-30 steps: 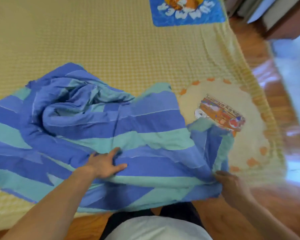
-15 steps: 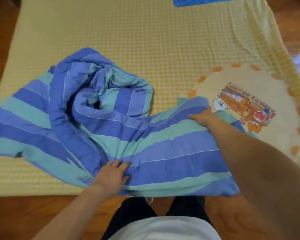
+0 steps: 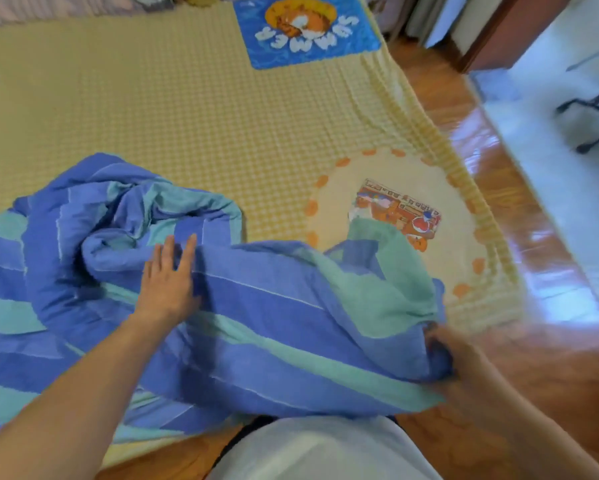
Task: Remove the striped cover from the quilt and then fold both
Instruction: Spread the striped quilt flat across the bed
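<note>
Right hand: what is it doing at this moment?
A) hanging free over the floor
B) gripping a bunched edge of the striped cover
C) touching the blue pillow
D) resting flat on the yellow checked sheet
B: the right hand has its fingers curled round a gathered edge of the striped cover near the bed's edge, while the left hand lies flat on the fabric.

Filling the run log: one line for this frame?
left hand flat on striped cover | right hand grips cover's near right corner | cover bunched on checked bedsheet | quilt not visible
</note>
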Demonstrator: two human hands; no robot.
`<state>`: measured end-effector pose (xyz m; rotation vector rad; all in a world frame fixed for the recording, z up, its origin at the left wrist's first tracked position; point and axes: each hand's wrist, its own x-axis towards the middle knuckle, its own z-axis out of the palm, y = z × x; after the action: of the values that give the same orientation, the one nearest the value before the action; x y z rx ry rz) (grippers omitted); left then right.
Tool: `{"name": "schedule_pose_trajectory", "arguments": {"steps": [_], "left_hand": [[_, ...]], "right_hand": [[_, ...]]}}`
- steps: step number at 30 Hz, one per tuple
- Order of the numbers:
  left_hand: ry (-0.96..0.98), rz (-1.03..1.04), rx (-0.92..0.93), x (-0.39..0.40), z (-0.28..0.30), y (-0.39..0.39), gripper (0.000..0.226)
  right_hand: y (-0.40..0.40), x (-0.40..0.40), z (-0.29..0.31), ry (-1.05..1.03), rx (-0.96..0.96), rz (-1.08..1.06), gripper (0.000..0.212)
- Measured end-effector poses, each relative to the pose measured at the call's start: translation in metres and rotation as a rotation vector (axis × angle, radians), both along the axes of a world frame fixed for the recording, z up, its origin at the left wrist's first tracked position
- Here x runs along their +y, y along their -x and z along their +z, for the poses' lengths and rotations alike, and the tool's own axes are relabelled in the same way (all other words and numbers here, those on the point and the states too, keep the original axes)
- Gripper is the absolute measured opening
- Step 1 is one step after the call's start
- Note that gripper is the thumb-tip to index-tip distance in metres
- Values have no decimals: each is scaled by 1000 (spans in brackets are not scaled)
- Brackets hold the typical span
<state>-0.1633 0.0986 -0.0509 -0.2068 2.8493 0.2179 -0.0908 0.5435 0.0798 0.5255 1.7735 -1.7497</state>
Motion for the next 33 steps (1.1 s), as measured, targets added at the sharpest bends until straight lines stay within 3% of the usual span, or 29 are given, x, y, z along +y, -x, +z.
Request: {"name": "schedule_pose_trajectory", "arguments": {"steps": [2,3,5,8,11,14,17,19,21,23,25,28,31,33], "left_hand": [[86,-219,-115,9,5,25,127],[115,-324,-204,18,5,31,125],[137,-446,-426,38,3,33,118],[134,-388,-640,48,-8,13,113],[-70,-263,-671,28,-34,-11,116],[-121,-206,-687,22,-35,-31,94],[0,-264,-658,37,-28,-49,60],[66,-277,-657,49,-26,-54,50],[97,-292,-607,60,-20,-47,53],[42,-318,-472,74,-12,-31,73],[-84,-375,-379,92,-4,-10,98],[-100,-583,-435,123,5,15,123],[151,-856,-599,134,6,26,93],[265,-805,-684,111,2,30,78]], "right_hand": [[-39,26,-14,5,-165,-173,48],[-55,37,-23,-8,-177,-245,48],[-75,43,-33,-115,-190,-270,29],[-95,36,-46,-134,-417,-272,19],[-95,44,-64,-364,-373,-96,17],[-61,36,-59,-258,-434,-260,40],[-25,0,-58,-354,-387,-8,46],[-24,-20,-69,-540,-243,342,60],[-35,-31,-89,-686,-181,603,65],[-35,-31,-73,-743,-198,605,46],[-28,-21,-38,-566,-247,452,28],[-26,0,28,-72,-124,92,44],[-27,35,43,82,47,-331,59],[-21,63,27,148,65,-815,53]]}}
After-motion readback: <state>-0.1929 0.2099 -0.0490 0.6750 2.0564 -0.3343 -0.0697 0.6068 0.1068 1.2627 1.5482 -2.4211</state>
